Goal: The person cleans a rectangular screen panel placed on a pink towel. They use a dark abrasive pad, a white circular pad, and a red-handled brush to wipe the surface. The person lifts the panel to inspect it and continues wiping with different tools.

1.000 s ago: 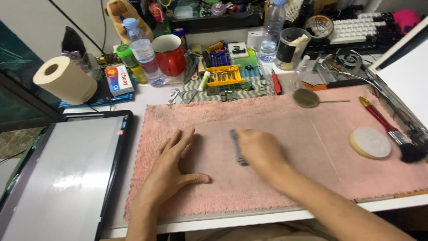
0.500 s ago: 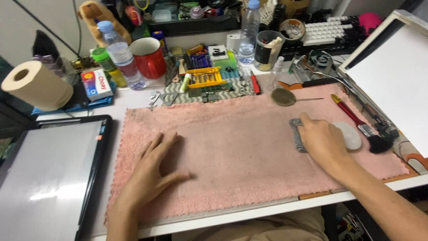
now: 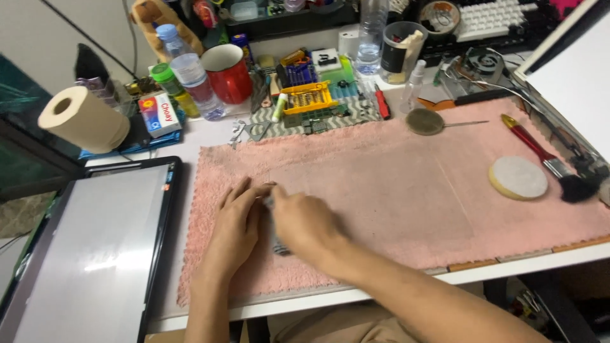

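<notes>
view: a cluttered desk is seen from above through a head-worn camera, with both bare hands brought together at about 7 o'clock.
surface: a pink terry towel point(image 3: 406, 190) is spread across the desk as a work mat.
left hand: the left hand point(image 3: 236, 223) is laid palm down on the towel, fingers loosely spread toward 1 o'clock, nothing clasped that can be made out.
right hand: the right hand point(image 3: 305, 223) is curled over a small dark grey metal part point(image 3: 280, 248), with motion blur; whether it is pinched or only covered cannot be told.
the part: only its lower end is seen, poking out under the right hand at 6 o'clock of the knuckles, lying on the towel just beside the left hand.
what changed: half a second ago the part and right hand were seen far over at 3 o'clock near the round white pad point(image 3: 518, 178); they have been swept back across the towel to meet the left hand, which has barely shifted.
what it means: the part has been brought within reach of both hands.
surroundings: a dark-framed tablet with a blank grey screen point(image 3: 89, 254) is at 9 o'clock, a cream paper roll point(image 3: 82, 119) at 10 o'clock, a red mug point(image 3: 230, 71) at 11 o'clock, a red-handled brush point(image 3: 540, 155) at 3 o'clock.
</notes>
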